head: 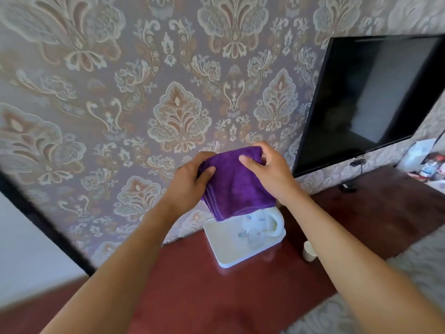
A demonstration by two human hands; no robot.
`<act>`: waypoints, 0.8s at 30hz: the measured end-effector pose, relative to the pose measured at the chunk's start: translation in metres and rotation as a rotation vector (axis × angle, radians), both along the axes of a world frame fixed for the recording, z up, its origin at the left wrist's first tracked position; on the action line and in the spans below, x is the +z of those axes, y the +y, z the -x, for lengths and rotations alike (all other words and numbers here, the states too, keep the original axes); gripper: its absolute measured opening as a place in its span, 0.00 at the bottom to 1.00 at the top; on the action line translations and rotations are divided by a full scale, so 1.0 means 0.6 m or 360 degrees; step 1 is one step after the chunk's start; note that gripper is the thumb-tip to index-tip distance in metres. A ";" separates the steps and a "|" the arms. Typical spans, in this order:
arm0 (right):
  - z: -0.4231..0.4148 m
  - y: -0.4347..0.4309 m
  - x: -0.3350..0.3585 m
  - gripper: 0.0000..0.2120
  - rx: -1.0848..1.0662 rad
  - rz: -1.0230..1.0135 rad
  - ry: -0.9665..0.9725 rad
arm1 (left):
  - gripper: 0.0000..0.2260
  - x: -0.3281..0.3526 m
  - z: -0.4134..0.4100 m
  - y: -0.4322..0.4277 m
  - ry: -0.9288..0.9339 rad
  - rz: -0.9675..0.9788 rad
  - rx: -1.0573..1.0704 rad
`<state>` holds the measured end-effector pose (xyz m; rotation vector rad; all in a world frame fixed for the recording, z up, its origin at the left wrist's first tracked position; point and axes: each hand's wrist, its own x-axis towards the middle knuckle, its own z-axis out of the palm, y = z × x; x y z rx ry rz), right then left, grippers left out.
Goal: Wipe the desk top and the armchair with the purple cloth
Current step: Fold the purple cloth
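Observation:
The purple cloth (pixel 237 189) is folded into several layers and held up in the air in front of the patterned wall, above the reddish-brown desk top (pixel 192 285). My left hand (pixel 190 182) grips its left edge, thumb on the front. My right hand (pixel 267 169) grips the upper right corner, fingers curled over the top edge. The cloth's lower edge hangs just over a white tray. No armchair is in view.
A white tray (pixel 224 247) with a white kettle (pixel 267 225) stands on the desk against the wall. A small white cup (pixel 309 250) sits to its right. A dark wall-mounted TV (pixel 368 97) hangs at right; bottles (pixel 431 167) and a small black device (pixel 348 186) lie beyond.

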<state>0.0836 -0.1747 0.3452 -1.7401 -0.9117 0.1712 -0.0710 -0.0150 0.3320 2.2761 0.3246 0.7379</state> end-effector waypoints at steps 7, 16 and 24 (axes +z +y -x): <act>-0.065 0.093 -0.159 0.17 -0.0130 0.0385 -0.0108 | 0.12 -0.157 -0.073 0.072 0.0157 0.0237 0.0098; -0.139 0.199 -0.418 0.22 0.0032 0.1112 -0.0373 | 0.13 -0.439 -0.136 0.122 0.0635 0.0460 0.0404; -0.197 0.266 -0.618 0.23 0.0151 0.1668 -0.0461 | 0.14 -0.620 -0.211 0.129 0.1135 0.0340 0.0556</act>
